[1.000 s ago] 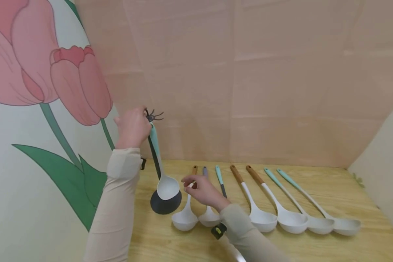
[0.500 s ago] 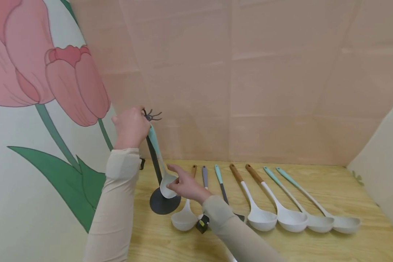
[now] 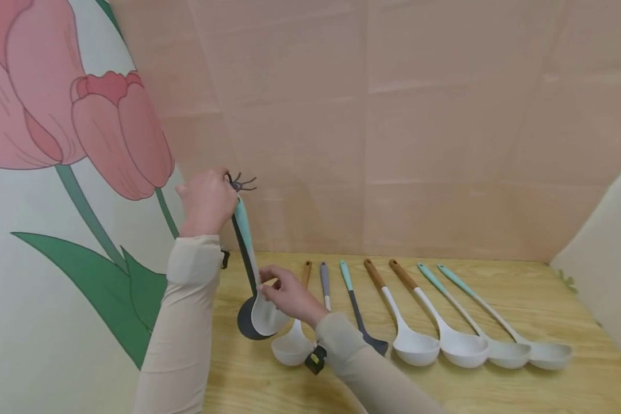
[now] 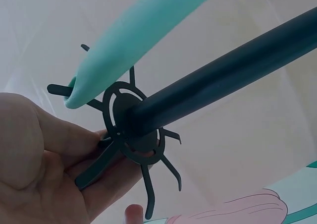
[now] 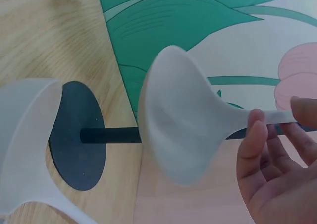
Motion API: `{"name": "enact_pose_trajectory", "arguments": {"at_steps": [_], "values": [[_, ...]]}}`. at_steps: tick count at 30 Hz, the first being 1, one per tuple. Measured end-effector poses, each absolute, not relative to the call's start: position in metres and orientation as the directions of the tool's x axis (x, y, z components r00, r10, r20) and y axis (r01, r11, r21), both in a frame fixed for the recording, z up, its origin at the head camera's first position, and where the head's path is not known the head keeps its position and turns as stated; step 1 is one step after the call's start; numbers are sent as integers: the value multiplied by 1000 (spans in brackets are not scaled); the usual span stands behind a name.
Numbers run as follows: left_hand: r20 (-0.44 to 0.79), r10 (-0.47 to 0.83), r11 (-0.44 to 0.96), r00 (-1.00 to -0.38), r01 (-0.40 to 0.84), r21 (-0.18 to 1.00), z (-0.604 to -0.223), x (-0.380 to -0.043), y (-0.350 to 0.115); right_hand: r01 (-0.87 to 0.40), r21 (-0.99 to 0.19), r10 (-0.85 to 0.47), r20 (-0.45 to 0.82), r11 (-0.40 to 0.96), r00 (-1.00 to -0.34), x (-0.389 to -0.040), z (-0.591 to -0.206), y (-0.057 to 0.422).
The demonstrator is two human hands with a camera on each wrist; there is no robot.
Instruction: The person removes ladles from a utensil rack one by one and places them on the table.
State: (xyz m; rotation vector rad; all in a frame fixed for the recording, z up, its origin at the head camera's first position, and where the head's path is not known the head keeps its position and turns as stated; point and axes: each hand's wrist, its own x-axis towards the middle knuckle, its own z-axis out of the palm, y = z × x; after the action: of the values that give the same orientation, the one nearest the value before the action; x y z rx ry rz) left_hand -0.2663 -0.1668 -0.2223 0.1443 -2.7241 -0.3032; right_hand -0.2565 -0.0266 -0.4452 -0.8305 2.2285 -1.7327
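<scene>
My left hand [image 3: 207,201] grips the hooked top of a black utensil stand [image 4: 198,80], its fingers at the hook ring [image 4: 148,157] in the left wrist view. A ladle with a turquoise handle [image 4: 133,40] hangs there, one hook through the hole in its end. My right hand [image 3: 292,293] holds the ladle's pale stem just above its white bowl [image 5: 181,115], thumb and fingers around it in the right wrist view. The bowl hangs beside the stand's pole, above the round black base [image 5: 74,159].
Right of the stand, several ladles lie in a row on the wooden table [image 3: 269,379], including a wooden-handled ladle [image 3: 292,348] close by, a purple-handled one [image 3: 325,282] and a dark-headed turquoise utensil [image 3: 359,316]. A pink sheet [image 3: 300,115] and tulip-painted wall [image 3: 150,230] bound the space.
My right hand has moved left from above the lying ladles to the hanging ladle and taken its stem. The bowl has turned and shifted slightly. My left hand stays at the stand's top.
</scene>
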Motion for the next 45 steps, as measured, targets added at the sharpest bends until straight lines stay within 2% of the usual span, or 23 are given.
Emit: {"name": "enact_pose_trajectory", "arguments": {"at_steps": [19, 28, 45], "values": [[388, -136, 969, -912, -41, 244, -225, -267, -168, -371, -913, -496, 247, 168, -833, -251, -439, -20], [388, -138, 971, -911, -48, 235, -224, -268, -168, -396, -911, -494, 294, 114, -819, -251, -438, -16], [384, -145, 964, -912, -43, 262, -223, -264, -169, -402, -906, -476, 296, 136, -828, -247, -438, -6]]}}
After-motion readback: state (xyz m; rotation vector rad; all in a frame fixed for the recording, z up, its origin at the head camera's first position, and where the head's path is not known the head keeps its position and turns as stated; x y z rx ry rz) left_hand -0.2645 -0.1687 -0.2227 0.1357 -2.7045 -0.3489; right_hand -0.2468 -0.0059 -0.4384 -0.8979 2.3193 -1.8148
